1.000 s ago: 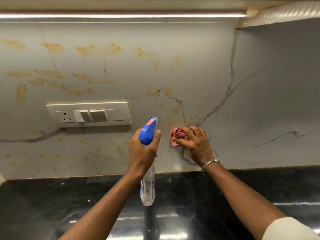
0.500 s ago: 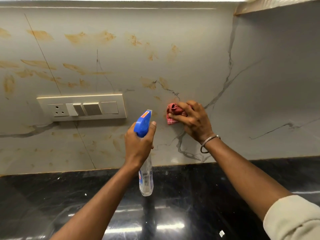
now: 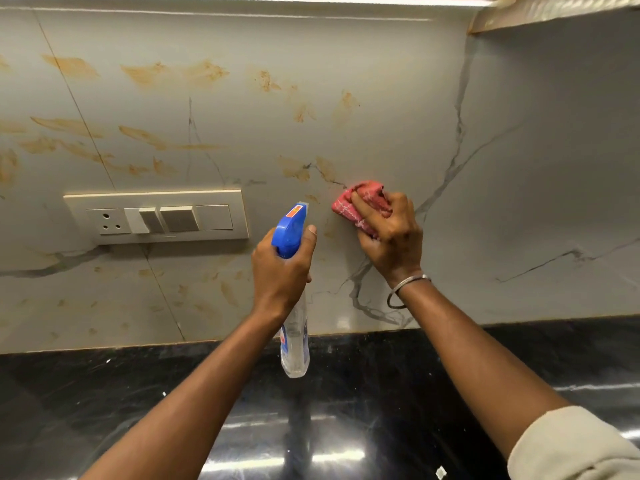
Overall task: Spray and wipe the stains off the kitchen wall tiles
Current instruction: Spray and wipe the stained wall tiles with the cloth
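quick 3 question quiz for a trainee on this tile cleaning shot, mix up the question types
1. True or false: the left hand grips the spray bottle, its blue head pointing toward the wall tiles.
2. The right hand: A hangs idle; B presses a crumpled red cloth to the wall; C holds a sponge.
3. Fill in: most of the orange-brown stains lie to the cloth's ____.

Key: 1 true; 2 B; 3 left.
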